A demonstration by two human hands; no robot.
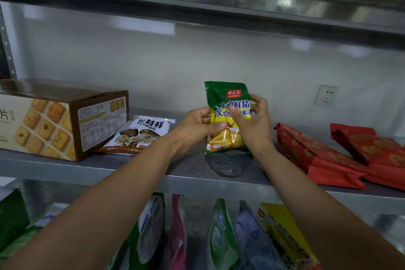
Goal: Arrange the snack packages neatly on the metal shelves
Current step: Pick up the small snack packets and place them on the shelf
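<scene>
Pouches (221,237) stand in a row along the frame's bottom edge. At centre the left hand (195,127) and right hand (254,123) pinch a green-and-yellow seasoning packet (228,98), thumbs on its front, upright on the metal shelf (131,166). Behind, a mushroom packet (140,133) and biscuit box (50,123) sit left, red bags (317,153) right.

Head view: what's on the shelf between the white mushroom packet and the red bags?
Only the green-and-yellow packet, gripped upright by the left hand and right hand; otherwise the shelf there is bare, per the head view.
</scene>
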